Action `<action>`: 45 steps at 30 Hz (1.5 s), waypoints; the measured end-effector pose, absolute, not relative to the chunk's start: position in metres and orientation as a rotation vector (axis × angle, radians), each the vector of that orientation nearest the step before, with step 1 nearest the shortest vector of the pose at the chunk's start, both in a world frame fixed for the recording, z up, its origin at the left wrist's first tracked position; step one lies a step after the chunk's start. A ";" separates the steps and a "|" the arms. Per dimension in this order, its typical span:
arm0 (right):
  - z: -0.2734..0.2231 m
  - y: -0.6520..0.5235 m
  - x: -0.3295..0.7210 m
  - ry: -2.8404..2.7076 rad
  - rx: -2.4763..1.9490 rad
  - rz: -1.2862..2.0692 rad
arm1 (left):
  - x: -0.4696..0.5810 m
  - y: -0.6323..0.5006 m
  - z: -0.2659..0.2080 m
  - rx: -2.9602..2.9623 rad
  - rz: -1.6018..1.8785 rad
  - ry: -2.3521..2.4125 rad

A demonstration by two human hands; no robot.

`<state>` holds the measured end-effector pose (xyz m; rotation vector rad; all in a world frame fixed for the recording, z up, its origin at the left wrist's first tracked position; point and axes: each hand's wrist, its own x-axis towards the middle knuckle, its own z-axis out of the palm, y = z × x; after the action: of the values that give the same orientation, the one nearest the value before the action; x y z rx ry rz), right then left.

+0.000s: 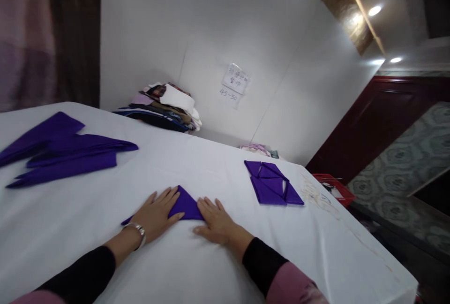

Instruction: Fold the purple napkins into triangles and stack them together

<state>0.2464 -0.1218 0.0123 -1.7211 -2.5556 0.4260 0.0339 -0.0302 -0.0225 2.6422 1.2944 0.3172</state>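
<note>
A purple cloth napkin [187, 204], folded to a triangle with its peak pointing away from me, lies flat in front of me. My left hand [158, 212] rests palm down across its left part, fingers stretched out; the left corner shows beyond the wrist, which wears a silver bracelet. At the right corner, my right hand [215, 220] lies flat with fingertips on the cloth and the thumb apart. Both hands are open. Part of the napkin is hidden under the left hand.
Several folded purple pieces [269, 189] lie at right on the white tablecloth [218, 266]. Loose purple cloths [70, 149] overlap at left. Beyond the far edge sits a pile of clothes [165, 104] by the wall. A red basket [333, 189] stands past the right edge.
</note>
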 end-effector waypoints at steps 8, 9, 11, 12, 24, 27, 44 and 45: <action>0.030 -0.113 0.238 -2.545 -1.706 0.317 | 0.034 -0.036 -0.019 2.621 0.293 1.303; 0.028 -0.109 0.230 -2.578 -1.658 0.295 | 0.034 -0.037 -0.019 2.616 0.287 1.304; 0.020 -0.104 0.218 -2.625 -1.610 0.298 | 0.034 -0.038 -0.017 2.605 0.266 1.302; 0.015 -0.102 0.214 -2.633 -1.610 0.314 | 0.034 -0.038 -0.015 2.601 0.260 1.300; 0.004 -0.126 0.243 -2.583 -1.706 0.419 | 0.034 -0.041 -0.015 2.582 0.307 1.270; 0.018 -0.119 0.238 -2.522 -1.717 0.482 | 0.034 -0.041 -0.013 2.563 0.321 1.275; -0.008 -0.113 0.224 -2.580 -1.640 0.315 | 0.030 -0.044 -0.008 2.558 0.304 1.250; -0.007 -0.116 0.227 -2.575 -1.654 0.323 | 0.030 -0.044 -0.007 2.553 0.312 1.246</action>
<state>0.2271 -0.1158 -0.0073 -1.6538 -2.5749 0.3232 0.0297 -0.0441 -0.0071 2.5530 1.2456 0.3118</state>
